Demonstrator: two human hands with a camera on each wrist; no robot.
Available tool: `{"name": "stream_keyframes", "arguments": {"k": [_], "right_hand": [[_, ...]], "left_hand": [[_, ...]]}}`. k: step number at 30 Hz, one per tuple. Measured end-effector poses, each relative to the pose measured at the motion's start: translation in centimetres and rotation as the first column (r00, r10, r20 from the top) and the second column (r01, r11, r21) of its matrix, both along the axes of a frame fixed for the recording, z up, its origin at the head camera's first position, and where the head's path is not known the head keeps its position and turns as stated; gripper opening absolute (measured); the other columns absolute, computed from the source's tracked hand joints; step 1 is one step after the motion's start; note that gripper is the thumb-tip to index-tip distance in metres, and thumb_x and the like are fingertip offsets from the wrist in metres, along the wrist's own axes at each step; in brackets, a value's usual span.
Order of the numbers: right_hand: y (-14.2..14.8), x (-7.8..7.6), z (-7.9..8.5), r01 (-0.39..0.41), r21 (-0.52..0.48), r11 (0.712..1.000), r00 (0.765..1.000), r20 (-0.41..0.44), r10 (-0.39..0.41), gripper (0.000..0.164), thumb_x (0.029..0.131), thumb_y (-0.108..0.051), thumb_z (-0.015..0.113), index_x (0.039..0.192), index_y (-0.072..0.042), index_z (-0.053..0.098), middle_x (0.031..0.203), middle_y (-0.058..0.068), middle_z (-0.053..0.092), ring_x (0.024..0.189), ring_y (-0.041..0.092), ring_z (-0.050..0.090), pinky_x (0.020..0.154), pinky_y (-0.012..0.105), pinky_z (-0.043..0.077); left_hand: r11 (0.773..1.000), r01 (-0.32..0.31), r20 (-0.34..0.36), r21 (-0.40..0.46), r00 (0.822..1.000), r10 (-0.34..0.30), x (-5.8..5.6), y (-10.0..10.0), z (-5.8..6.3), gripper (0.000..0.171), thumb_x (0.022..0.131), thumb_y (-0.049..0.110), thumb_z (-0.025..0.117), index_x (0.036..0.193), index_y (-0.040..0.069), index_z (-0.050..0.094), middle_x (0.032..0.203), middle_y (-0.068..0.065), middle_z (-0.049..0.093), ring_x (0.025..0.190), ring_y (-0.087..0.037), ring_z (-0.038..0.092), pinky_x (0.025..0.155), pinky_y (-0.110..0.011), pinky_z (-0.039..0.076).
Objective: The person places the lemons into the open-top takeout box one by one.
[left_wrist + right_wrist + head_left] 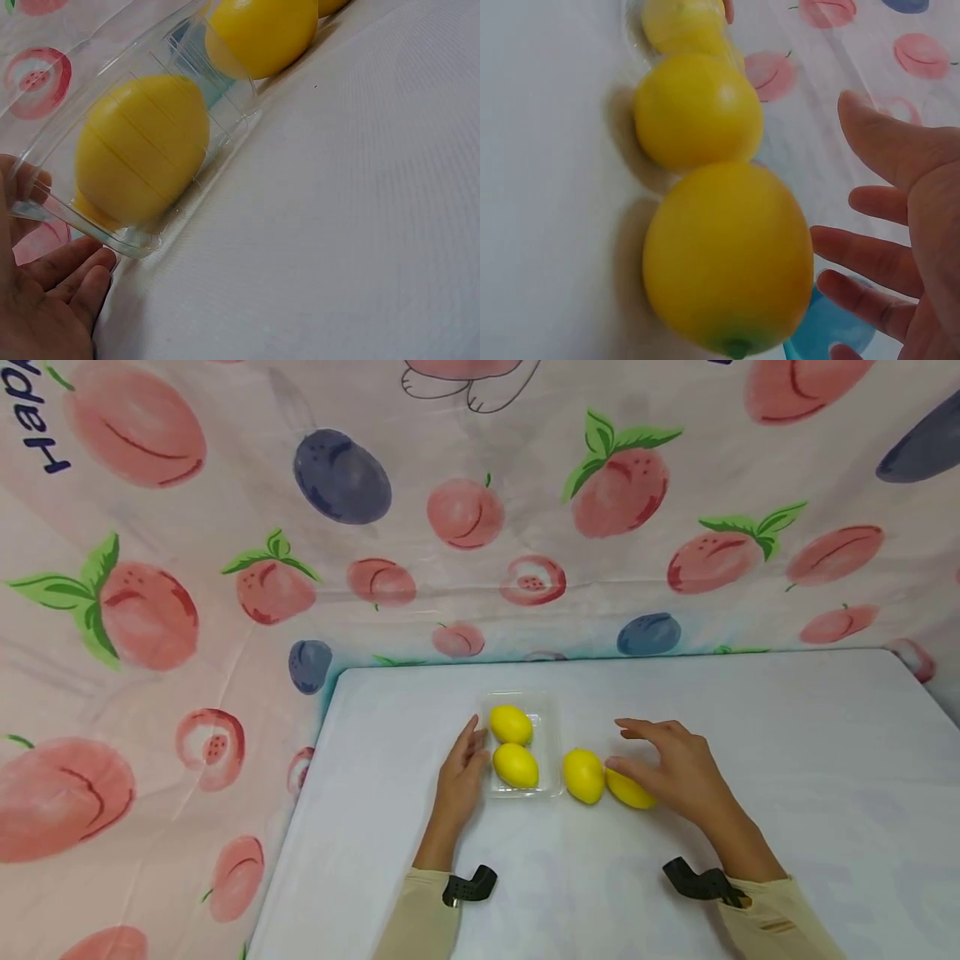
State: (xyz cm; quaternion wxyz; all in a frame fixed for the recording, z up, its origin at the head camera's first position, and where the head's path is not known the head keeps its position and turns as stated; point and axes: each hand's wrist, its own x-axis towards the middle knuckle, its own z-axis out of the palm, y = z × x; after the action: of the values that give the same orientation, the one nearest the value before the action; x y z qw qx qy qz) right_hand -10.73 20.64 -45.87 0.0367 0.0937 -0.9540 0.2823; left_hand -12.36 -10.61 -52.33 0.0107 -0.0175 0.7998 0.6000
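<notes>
Two yellow lemons [516, 766] lie one behind the other in a clear plastic tray [550, 735]. Along the tray's left side is my left hand [459, 785], its fingers extended; in the left wrist view the fingertips [94, 259] are at the tray's end wall. Just right of the tray, a third lemon [582, 776] lies on the table, with a fourth lemon [628, 789] against it. My right hand [682, 772] is over that outer lemon and partly hides it from the head view. In the right wrist view its fingers are spread beside the lemon, around nothing.
A white cloth covers the table [810, 777]. Behind it and at the left hangs a pink curtain [420, 460] printed with fruit. Each wrist carries a black strap mount [471, 885].
</notes>
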Motion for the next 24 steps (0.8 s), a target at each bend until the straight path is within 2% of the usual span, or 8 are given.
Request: {"name": "stream_keyframes", "arguments": {"k": [3, 8, 15, 24], "right_hand": [[0.6, 0.1, -0.2, -0.011, 0.016, 1.000, 0.999, 0.038, 0.010, 0.066, 0.088, -0.056, 0.073, 0.141, -0.017, 0.061, 0.127, 0.007, 0.071, 0.119, 0.035, 0.055, 0.098, 0.064, 0.042], [1.2, 0.2, -0.3, -0.053, 0.061, 0.997, 0.997, 0.054, 0.050, 0.069, 0.088, -0.058, 0.072, 0.142, -0.018, 0.060, 0.127, 0.005, 0.072, 0.117, 0.034, 0.057, 0.093, 0.060, 0.048], [1.8, 0.4, -0.5, -0.095, 0.122, 0.988, 0.994, 0.073, 0.086, 0.072, 0.085, -0.060, 0.074, 0.142, -0.019, 0.060, 0.116, 0.009, 0.073, 0.104, 0.031, 0.064, 0.082, 0.053, 0.052], [2.2, 1.0, -1.6, -0.098, 0.143, 0.985, 0.984, 0.160, 0.075, 0.087, 0.075, -0.067, 0.079, 0.145, -0.022, 0.053, 0.117, 0.010, 0.074, 0.102, 0.033, 0.065, 0.085, 0.059, 0.052]], "left_hand": [[1.000, 0.004, 0.004, 0.009, 1.000, -0.004, -0.1, 0.0, 0.1, 0.057, 0.103, 0.020, 0.049, 0.158, 0.031, 0.039, 0.149, 0.000, 0.057, 0.138, -0.023, 0.052, 0.116, -0.048, 0.042], [1.000, 0.006, 0.000, 0.009, 1.000, -0.006, -0.4, -0.2, 0.0, 0.057, 0.103, 0.019, 0.049, 0.158, 0.033, 0.039, 0.148, 0.001, 0.057, 0.138, -0.021, 0.053, 0.116, -0.046, 0.043], [1.000, 0.006, -0.011, 0.022, 1.000, -0.006, -0.8, -0.3, 0.0, 0.057, 0.103, 0.019, 0.049, 0.158, 0.031, 0.039, 0.148, 0.000, 0.057, 0.138, -0.023, 0.053, 0.116, -0.048, 0.042], [1.000, 0.012, -0.010, 0.015, 1.000, -0.012, -1.1, -0.4, 0.0, 0.057, 0.103, 0.019, 0.048, 0.158, 0.031, 0.039, 0.148, 0.000, 0.057, 0.138, -0.022, 0.053, 0.116, -0.047, 0.043]]}}
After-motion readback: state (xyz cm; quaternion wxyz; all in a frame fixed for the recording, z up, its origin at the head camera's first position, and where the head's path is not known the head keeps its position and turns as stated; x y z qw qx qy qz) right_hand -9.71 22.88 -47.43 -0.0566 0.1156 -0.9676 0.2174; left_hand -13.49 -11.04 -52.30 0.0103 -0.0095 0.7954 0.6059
